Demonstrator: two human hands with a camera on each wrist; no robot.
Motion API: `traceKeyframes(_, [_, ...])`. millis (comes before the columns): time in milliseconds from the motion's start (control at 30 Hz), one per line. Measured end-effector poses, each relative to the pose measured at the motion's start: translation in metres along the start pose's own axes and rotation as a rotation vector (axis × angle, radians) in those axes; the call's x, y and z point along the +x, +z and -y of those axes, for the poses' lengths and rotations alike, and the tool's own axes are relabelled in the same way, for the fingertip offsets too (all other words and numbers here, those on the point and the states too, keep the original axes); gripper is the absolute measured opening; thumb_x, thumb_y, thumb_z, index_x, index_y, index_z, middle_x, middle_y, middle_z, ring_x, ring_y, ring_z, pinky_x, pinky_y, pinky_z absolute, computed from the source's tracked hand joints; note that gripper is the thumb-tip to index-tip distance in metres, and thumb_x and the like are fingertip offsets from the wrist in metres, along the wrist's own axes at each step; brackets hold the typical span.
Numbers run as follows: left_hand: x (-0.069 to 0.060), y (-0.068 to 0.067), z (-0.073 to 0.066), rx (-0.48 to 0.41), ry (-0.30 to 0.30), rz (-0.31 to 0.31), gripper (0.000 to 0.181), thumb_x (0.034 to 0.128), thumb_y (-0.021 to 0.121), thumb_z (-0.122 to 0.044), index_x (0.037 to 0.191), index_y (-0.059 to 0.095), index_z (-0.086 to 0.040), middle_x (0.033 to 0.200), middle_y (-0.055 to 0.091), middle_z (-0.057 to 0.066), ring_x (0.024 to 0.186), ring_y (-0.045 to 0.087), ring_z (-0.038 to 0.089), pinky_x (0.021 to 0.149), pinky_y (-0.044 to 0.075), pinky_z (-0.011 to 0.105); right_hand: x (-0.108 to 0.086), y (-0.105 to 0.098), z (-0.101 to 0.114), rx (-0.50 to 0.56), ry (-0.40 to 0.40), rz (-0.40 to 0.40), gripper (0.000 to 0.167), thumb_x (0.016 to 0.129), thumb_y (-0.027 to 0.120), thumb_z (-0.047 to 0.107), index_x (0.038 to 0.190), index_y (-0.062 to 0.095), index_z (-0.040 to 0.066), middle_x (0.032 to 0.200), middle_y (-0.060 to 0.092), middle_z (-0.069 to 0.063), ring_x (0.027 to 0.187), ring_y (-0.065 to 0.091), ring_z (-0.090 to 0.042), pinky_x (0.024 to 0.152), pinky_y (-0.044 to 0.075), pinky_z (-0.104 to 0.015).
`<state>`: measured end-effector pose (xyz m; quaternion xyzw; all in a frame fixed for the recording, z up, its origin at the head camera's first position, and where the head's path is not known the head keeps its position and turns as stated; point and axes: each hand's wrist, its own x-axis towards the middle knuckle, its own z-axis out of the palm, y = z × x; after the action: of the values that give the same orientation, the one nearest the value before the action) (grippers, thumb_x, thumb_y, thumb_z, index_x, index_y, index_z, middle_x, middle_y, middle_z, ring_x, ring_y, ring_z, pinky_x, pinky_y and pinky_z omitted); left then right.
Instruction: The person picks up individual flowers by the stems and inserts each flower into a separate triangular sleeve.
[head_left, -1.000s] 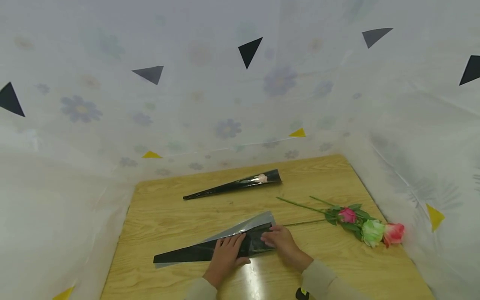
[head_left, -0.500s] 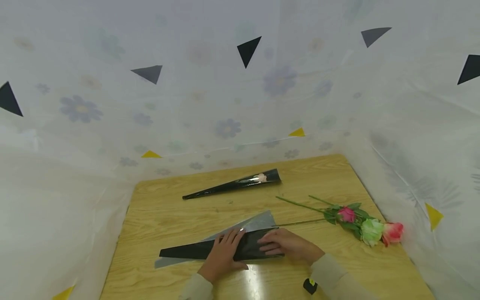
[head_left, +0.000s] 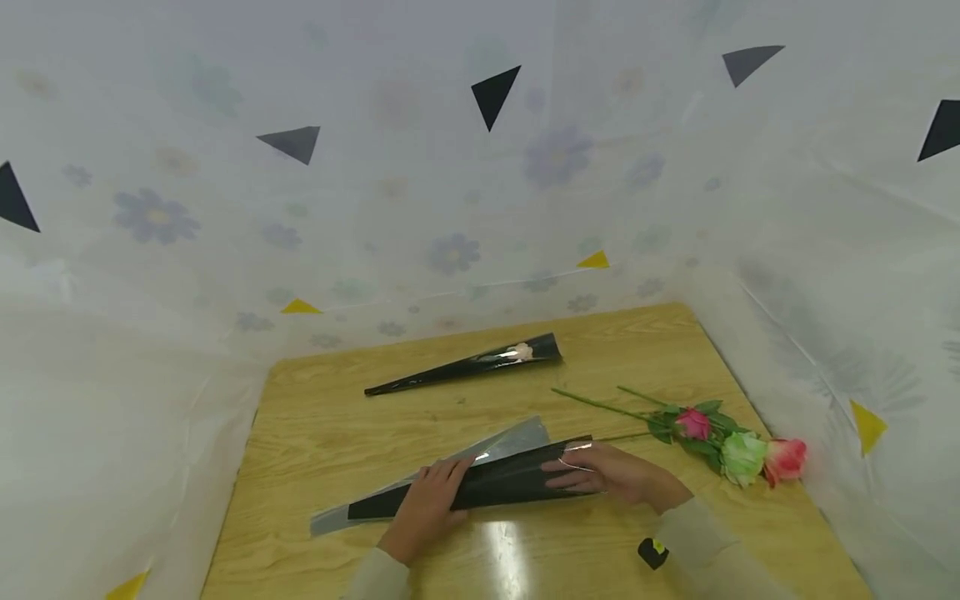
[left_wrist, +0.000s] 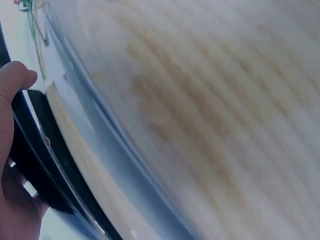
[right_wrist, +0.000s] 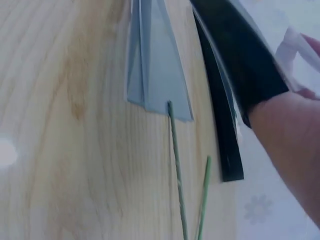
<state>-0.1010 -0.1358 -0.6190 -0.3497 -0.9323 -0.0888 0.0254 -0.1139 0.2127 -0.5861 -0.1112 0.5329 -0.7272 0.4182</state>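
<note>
A black cone-shaped flower sleeve (head_left: 510, 479) with a clear front is raised at a slant above a flat greyish see-through sleeve (head_left: 525, 437). My left hand (head_left: 423, 508) grips its narrower part; in the left wrist view the thumb (left_wrist: 20, 80) lies along its edge. My right hand (head_left: 615, 475) is inside the wide mouth, and its fairly straight fingers (head_left: 573, 479) show through the clear film. In the right wrist view the black side (right_wrist: 245, 55) covers part of that hand. Beyond lies a filled black sleeve (head_left: 465, 367) with a pale pink flower (head_left: 521, 352) inside.
On the right lie loose artificial roses: a dark pink one (head_left: 693, 423), a pale green one (head_left: 744, 457) and a red-pink one (head_left: 786, 460). Their green stems (right_wrist: 177, 170) point left. A small black object (head_left: 652, 552) sits near the right sleeve. Patterned white sheeting surrounds the wooden table (head_left: 300, 433).
The black sleeve has come up off the grey one and shifted right. My right hand has moved right and now has its fingers inside the mouth. My left hand slid slightly left.
</note>
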Motion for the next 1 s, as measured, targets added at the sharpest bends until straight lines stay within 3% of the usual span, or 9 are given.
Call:
traceKeyframes(133, [-0.003, -0.007, 0.007, 0.021, 0.016, -0.025, 0.082, 0.0729, 0.076, -0.044, 0.139, 0.04, -0.013, 0.122, 0.051, -0.001, 0.105, 0.05, 0.018, 0.082, 0.042, 0.04, -0.01, -0.007, 0.007, -0.03, 0.025, 0.016, 0.026, 0.103, 0.03, 0.023, 0.087, 0.045, 0.009, 0.141, 0.041, -0.014, 0.121, 0.047, -0.034, 0.102, 0.027, -0.054])
traceKeyframes(233, [-0.006, -0.011, 0.012, -0.004, 0.011, -0.034, 0.074, 0.0715, 0.078, -0.038, 0.133, 0.046, -0.012, 0.12, 0.053, 0.0, 0.106, 0.051, 0.019, 0.084, 0.043, 0.041, -0.017, -0.012, 0.012, 0.013, 0.025, 0.042, 0.026, 0.104, 0.027, 0.021, 0.092, 0.048, 0.009, 0.143, 0.037, -0.013, 0.122, 0.044, -0.036, 0.102, 0.029, -0.052])
traceKeyframes(333, [-0.01, -0.013, 0.015, -0.052, -0.005, -0.028, 0.069, 0.072, 0.079, -0.034, 0.13, 0.048, -0.013, 0.119, 0.054, 0.0, 0.108, 0.051, 0.018, 0.085, 0.043, 0.042, -0.022, -0.017, 0.015, 0.066, 0.022, 0.087, 0.035, 0.104, 0.023, 0.02, 0.117, 0.052, 0.006, 0.144, 0.036, -0.014, 0.124, 0.042, -0.036, 0.092, 0.043, -0.04])
traceKeyframes(400, [-0.011, -0.016, 0.016, -0.077, -0.014, -0.024, 0.066, 0.0725, 0.079, -0.031, 0.129, 0.048, -0.015, 0.119, 0.054, -0.001, 0.108, 0.052, 0.018, 0.085, 0.044, 0.042, -0.024, -0.019, 0.017, 0.094, 0.014, 0.127, 0.041, 0.104, 0.021, 0.021, 0.135, 0.042, 0.004, 0.144, 0.036, -0.015, 0.124, 0.041, -0.036, 0.086, 0.047, -0.036])
traceKeyframes(467, [-0.012, -0.018, 0.016, -0.093, -0.02, -0.017, 0.065, 0.0732, 0.079, -0.029, 0.128, 0.047, -0.016, 0.119, 0.055, -0.002, 0.108, 0.052, 0.017, 0.086, 0.044, 0.042, -0.025, -0.018, 0.018, 0.126, -0.009, 0.172, 0.045, 0.105, 0.017, 0.019, 0.144, 0.028, 0.002, 0.144, 0.035, -0.016, 0.126, 0.039, -0.037, 0.089, 0.046, -0.037])
traceKeyframes(633, [-0.013, -0.023, 0.013, -0.117, 0.007, -0.01, 0.065, 0.0736, 0.079, -0.027, 0.128, 0.046, -0.016, 0.121, 0.055, 0.0, 0.109, 0.053, 0.018, 0.086, 0.045, 0.043, -0.023, -0.013, 0.02, 0.207, -0.075, 0.249, 0.046, 0.104, 0.011, 0.015, 0.146, 0.018, -0.003, 0.146, 0.029, -0.019, 0.129, 0.033, -0.039, 0.103, 0.028, -0.048])
traceKeyframes(900, [-0.019, -0.019, 0.014, -0.145, -0.016, 0.012, 0.065, 0.0737, 0.079, -0.028, 0.129, 0.048, -0.016, 0.123, 0.055, -0.002, 0.109, 0.054, 0.018, 0.091, 0.043, 0.039, -0.03, -0.014, 0.018, 0.152, -0.069, 0.274, 0.048, 0.104, 0.007, 0.018, 0.145, 0.025, 0.0, 0.149, 0.026, -0.014, 0.131, 0.032, -0.037, 0.104, 0.028, -0.047])
traceKeyframes(1000, [-0.025, -0.02, 0.017, -0.162, -0.039, 0.013, 0.061, 0.074, 0.079, -0.026, 0.127, 0.05, -0.016, 0.122, 0.057, -0.001, 0.107, 0.056, 0.018, 0.09, 0.044, 0.039, -0.038, -0.02, 0.017, 0.15, -0.068, 0.262, 0.049, 0.104, 0.007, 0.017, 0.139, 0.037, 0.001, 0.15, 0.025, -0.013, 0.131, 0.031, -0.037, 0.104, 0.026, -0.049])
